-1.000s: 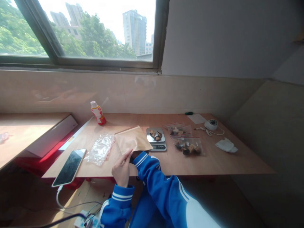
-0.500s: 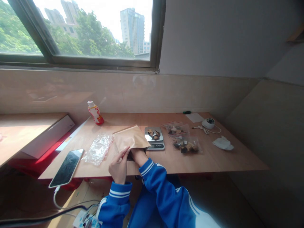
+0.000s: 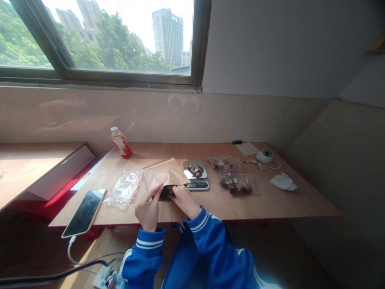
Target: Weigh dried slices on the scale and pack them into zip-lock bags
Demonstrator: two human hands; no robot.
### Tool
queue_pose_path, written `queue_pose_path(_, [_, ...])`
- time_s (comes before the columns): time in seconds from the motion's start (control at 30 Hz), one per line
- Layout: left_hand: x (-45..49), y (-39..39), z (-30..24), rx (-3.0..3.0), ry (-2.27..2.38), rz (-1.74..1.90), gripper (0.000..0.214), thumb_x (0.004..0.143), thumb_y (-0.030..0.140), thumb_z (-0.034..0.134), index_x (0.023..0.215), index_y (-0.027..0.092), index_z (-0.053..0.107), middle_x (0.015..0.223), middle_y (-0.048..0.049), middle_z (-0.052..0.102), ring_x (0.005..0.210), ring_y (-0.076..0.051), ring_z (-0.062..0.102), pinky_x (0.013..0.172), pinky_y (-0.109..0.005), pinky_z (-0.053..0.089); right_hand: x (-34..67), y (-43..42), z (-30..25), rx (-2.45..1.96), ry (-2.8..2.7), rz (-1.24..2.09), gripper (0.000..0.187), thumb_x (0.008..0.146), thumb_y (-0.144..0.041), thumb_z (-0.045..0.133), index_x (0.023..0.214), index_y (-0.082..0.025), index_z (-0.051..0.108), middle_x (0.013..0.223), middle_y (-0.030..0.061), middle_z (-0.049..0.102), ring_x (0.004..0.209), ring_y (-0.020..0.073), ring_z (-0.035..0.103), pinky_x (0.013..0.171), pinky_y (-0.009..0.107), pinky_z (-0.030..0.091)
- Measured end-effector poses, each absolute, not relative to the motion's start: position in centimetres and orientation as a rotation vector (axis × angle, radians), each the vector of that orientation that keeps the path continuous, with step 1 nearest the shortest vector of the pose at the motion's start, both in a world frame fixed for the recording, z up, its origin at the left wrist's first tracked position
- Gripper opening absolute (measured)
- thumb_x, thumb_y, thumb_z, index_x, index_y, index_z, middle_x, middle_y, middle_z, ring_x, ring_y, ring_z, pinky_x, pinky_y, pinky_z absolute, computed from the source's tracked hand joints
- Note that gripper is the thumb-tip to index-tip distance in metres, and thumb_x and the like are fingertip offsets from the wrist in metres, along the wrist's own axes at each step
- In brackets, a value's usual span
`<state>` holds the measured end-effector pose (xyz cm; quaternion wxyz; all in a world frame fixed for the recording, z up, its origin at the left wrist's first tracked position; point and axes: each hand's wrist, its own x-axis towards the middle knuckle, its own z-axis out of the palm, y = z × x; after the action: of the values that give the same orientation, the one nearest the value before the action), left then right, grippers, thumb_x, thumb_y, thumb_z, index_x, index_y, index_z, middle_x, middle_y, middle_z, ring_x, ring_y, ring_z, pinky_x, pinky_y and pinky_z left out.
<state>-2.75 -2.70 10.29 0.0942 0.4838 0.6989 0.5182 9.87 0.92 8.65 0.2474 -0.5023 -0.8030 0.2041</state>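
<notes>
A brown paper bag lies on the wooden table, its mouth facing me. My left hand pinches the near edge of the bag's mouth. My right hand is at the mouth too, fingers closed on a small dark piece I cannot make out. Just right of the bag stands a small digital scale with a few brown pieces on its pan. Both my sleeves are blue with white stripes.
Two clear zip bags of brown pieces lie right of the scale. An empty clear plastic bag and a phone lie to the left. A small bottle, a white round device with cable and a tissue sit further off.
My right hand, which was deep inside the paper bag, has drawn back out to the bag's mouth. My left hand stays on the bag's edge.
</notes>
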Motion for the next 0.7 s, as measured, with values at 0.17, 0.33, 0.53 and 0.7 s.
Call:
queue_pose_path(0.17, [-2.5, -2.4, 10.3, 1.434, 2.065, 1.510, 0.025, 0.074, 0.046, 0.062, 0.092, 0.033, 0.072, 0.079, 0.0026, 0.072, 0.072, -0.015, 0.065, 0.063, -0.023, 0.045, 11.0, 0.6, 9.0, -1.206, -2.146, 0.512, 0.022, 0.084, -0.019, 0.058, 0.105, -0.015, 0.063, 0.094, 0.0095, 0.067, 0.094, 0.0224, 0.058, 0.081, 0.035, 0.049])
queue_pose_path(0.33, [-2.3, -2.1, 10.5, 1.467, 2.075, 1.531, 0.027, 0.074, 0.048, 0.061, 0.092, 0.032, 0.072, 0.079, 0.0018, 0.073, 0.069, -0.015, 0.065, 0.062, -0.023, 0.046, 12.0, -0.8, 10.4, -0.905, -1.844, 0.662, 0.028, 0.082, -0.027, 0.061, 0.109, -0.020, 0.062, 0.105, 0.0065, 0.066, 0.101, 0.0199, 0.058, 0.092, 0.035, 0.046])
queue_pose_path(0.53, [-2.6, -1.9, 10.7, 1.435, 2.088, 1.537, 0.026, 0.073, 0.046, 0.062, 0.092, 0.032, 0.072, 0.087, 0.0014, 0.073, 0.079, -0.017, 0.066, 0.071, -0.026, 0.048, 14.9, 0.5, 11.0, -0.953, -1.263, 0.750, 0.037, 0.081, -0.035, 0.061, 0.115, -0.020, 0.055, 0.112, 0.0089, 0.064, 0.107, 0.0212, 0.058, 0.093, 0.039, 0.046])
queue_pose_path(0.7, [-3.0, -2.0, 10.7, 1.415, 2.078, 1.537, 0.025, 0.074, 0.045, 0.062, 0.091, 0.031, 0.072, 0.088, 0.0018, 0.073, 0.081, -0.018, 0.066, 0.073, -0.026, 0.048, 20.1, 9.4, 7.1, -1.254, -1.202, 0.657, 0.040, 0.073, -0.039, 0.066, 0.103, -0.013, 0.059, 0.103, 0.0148, 0.067, 0.097, 0.0226, 0.063, 0.088, 0.038, 0.048])
